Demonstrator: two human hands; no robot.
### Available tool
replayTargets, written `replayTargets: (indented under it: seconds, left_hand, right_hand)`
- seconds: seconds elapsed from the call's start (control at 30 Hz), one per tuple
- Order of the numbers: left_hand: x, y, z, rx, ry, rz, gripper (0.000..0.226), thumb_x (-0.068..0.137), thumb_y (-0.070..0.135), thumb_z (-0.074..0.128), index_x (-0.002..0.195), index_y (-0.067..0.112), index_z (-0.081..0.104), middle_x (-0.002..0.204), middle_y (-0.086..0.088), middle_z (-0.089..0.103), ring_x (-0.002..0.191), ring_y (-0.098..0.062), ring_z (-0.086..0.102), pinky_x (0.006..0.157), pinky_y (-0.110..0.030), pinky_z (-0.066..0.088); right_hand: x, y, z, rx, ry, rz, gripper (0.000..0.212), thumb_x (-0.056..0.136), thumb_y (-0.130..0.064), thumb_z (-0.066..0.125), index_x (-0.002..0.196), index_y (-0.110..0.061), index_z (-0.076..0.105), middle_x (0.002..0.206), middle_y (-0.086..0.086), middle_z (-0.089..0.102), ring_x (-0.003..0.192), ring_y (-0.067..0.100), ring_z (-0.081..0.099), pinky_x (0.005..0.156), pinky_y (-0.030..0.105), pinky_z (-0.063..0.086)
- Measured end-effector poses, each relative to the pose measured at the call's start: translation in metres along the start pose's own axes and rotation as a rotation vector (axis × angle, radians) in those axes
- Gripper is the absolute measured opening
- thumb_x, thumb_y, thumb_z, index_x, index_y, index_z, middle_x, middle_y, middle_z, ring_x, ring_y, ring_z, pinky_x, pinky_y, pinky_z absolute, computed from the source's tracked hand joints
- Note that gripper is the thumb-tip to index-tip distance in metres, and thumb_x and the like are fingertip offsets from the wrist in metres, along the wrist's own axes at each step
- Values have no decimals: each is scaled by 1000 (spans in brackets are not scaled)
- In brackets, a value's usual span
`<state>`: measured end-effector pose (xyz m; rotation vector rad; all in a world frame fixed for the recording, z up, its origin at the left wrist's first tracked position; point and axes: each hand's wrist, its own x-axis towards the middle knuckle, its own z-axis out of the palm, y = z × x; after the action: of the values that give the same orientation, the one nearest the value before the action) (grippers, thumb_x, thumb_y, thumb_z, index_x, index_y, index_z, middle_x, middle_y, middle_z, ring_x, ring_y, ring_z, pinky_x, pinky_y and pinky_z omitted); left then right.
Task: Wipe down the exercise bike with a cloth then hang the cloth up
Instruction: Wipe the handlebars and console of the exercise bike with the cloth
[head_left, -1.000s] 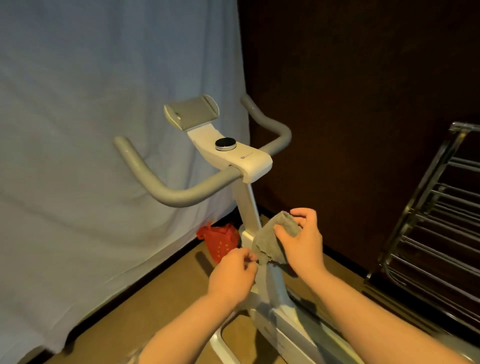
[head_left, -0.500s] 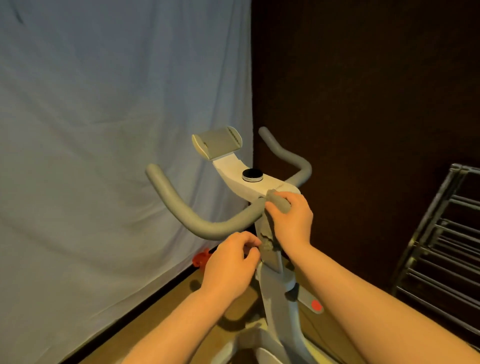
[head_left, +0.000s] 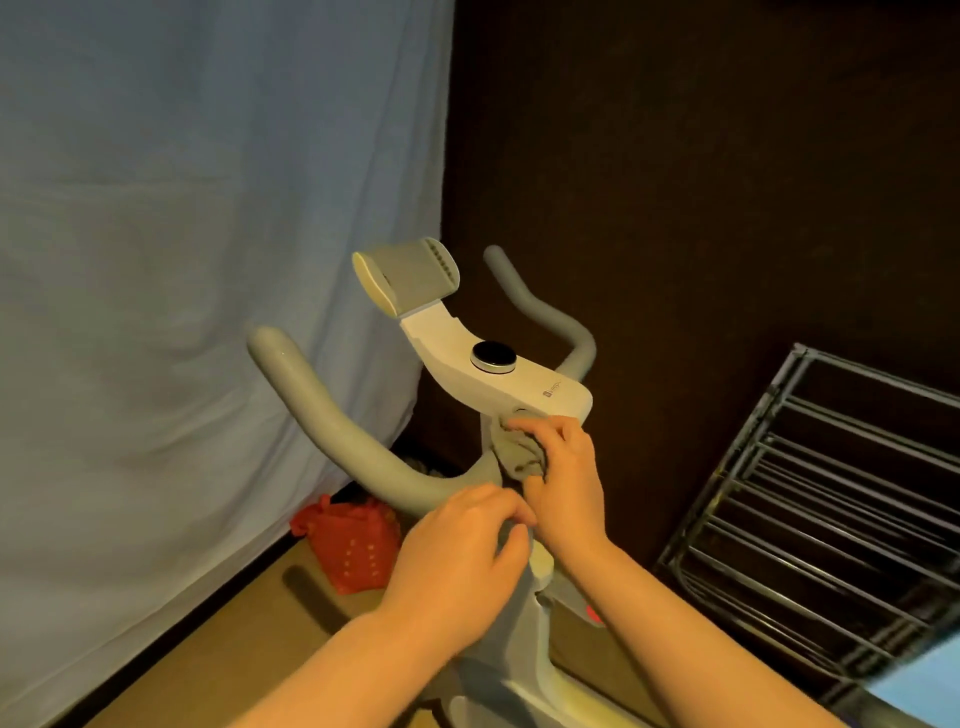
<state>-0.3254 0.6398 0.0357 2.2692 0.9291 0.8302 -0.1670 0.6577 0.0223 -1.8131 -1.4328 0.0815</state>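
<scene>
Your right hand (head_left: 563, 483) has its grip closed around the grey cloth (head_left: 519, 457), a soft, crumpled wad bunched between thumb and curled fingers. You are pressing it against the exercise bike (head_left: 498, 384) right where the white stem meets the underside of the smooth white console, just below the console's front edge.

Your left hand (head_left: 457, 551) sits just below and to the left of the right one, fingers curled. It appears to pinch a lower tail of the cloth against the stem, though the fingers cover most of that fabric, so the hold is hard to confirm.

On the console above the cloth sits a round dial (head_left: 492, 356) with a glossy black face and a metallic rim. Beyond it a padded grey cradle (head_left: 408, 275) tilts upward. The matte grey handlebar (head_left: 332, 426) is a thick rounded tube, curving out from the stem to the left and rising to a blunt end; its other arm bends up on the right behind the console.

Left of the bike hangs a pale blue sheet (head_left: 208, 260), softly creased. Low beside the stem, on the tan floor, lies a crumpled red bag (head_left: 353, 545) with pale dots. To the right of the bike leans a metal rack (head_left: 810, 519) of thin parallel bars, against the dark wall.
</scene>
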Motion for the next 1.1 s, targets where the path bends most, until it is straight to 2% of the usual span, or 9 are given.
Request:
replayTargets:
  seconds: [0.1, 0.23, 0.4, 0.47, 0.57, 0.77, 0.9, 1.0, 1.1]
  left_hand:
    - [9, -2, 8, -8, 30, 25, 17, 97, 30, 47, 106, 33, 61, 105, 18, 56, 102, 2, 49, 86, -23, 43]
    - [13, 1, 11, -1, 81, 21, 13, 97, 30, 47, 101, 33, 59, 100, 18, 55, 94, 2, 47, 77, -20, 42]
    - [10, -2, 17, 84, 154, 18, 15, 97, 27, 47, 100, 31, 61, 98, 18, 55, 93, 1, 48, 74, -18, 41]
    - [11, -1, 19, 212, 205, 47, 18, 92, 26, 45, 95, 31, 62, 94, 18, 57, 91, 0, 49, 69, -15, 40]
    - [11, 0, 21, 277, 298, 43, 19, 85, 26, 46, 88, 28, 64, 90, 17, 58, 88, 0, 49, 63, -15, 40]
    - [6, 0, 45, 416, 319, -44, 27, 76, 20, 69, 102, 26, 67, 107, 15, 56, 105, -6, 45, 70, -16, 38]
    - [6, 6, 54, 435, 332, -117, 36, 76, 22, 70, 110, 25, 62, 112, 14, 52, 110, -3, 40, 59, -12, 35]
    - [10, 8, 55, 449, 342, -137, 32, 81, 26, 63, 113, 27, 61, 114, 15, 48, 113, 0, 36, 65, -17, 43]
    - [18, 14, 56, 423, 364, -204, 27, 88, 32, 55, 115, 33, 57, 113, 19, 45, 115, 0, 31, 73, -24, 48]
  right_hand:
    - [22, 11, -11, -25, -52, 25, 57, 84, 7, 48, 125, -31, 58, 122, -7, 48, 112, 6, 43, 75, 13, 37]
    - [21, 1, 5, -4, 132, 190, 41, 92, -6, 51, 127, -25, 58, 123, -1, 48, 112, 15, 49, 78, 22, 38]
    - [14, 11, 3, 200, 93, 161, 46, 86, 6, 49, 116, -27, 60, 118, -2, 49, 108, 11, 49, 72, 6, 37]
    - [26, 14, -7, 239, 90, 170, 34, 90, -4, 53, 113, -27, 63, 114, -5, 54, 105, 12, 52, 70, 7, 36]
    - [7, 12, 1, 258, 70, 148, 47, 85, 5, 52, 118, -27, 61, 120, -7, 49, 108, 6, 49, 78, 7, 40]
    - [20, 31, 1, 159, 27, 57, 54, 79, 7, 52, 116, -33, 51, 121, -9, 43, 112, 16, 50, 76, 33, 50]
    - [-15, 18, 12, 296, 31, 31, 59, 76, 11, 54, 116, -32, 50, 125, -9, 40, 119, 17, 47, 93, 38, 50]
    - [-2, 30, -2, 243, -86, -101, 62, 73, 10, 53, 110, -40, 50, 117, -14, 39, 111, 14, 49, 82, 38, 52]
    - [33, 35, -13, 144, -58, -25, 56, 78, 5, 53, 116, -35, 57, 120, -8, 44, 110, 17, 48, 74, 40, 52]
